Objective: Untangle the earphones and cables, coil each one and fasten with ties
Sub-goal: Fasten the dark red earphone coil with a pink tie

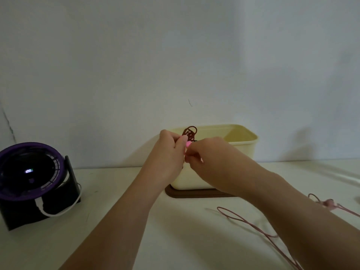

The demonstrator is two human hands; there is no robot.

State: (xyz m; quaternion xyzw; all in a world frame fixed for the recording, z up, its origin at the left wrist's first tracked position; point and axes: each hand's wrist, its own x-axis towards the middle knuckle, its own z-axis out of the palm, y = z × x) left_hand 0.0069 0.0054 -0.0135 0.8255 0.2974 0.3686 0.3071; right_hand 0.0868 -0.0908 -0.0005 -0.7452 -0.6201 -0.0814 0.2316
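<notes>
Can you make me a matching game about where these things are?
Things:
1 purple fan
2 cream box
3 pink cable
4 brown cable coil

Places:
A loose on the table, right side
B held by left hand and right hand
C far left
D on a brown tray

Pairs: 1-C, 2-D, 3-A, 4-B.

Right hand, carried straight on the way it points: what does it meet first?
Probably the left hand, holding the brown coil, directly ahead of the right hand; only a pink piece lies between. Depth is hard to judge.
</notes>
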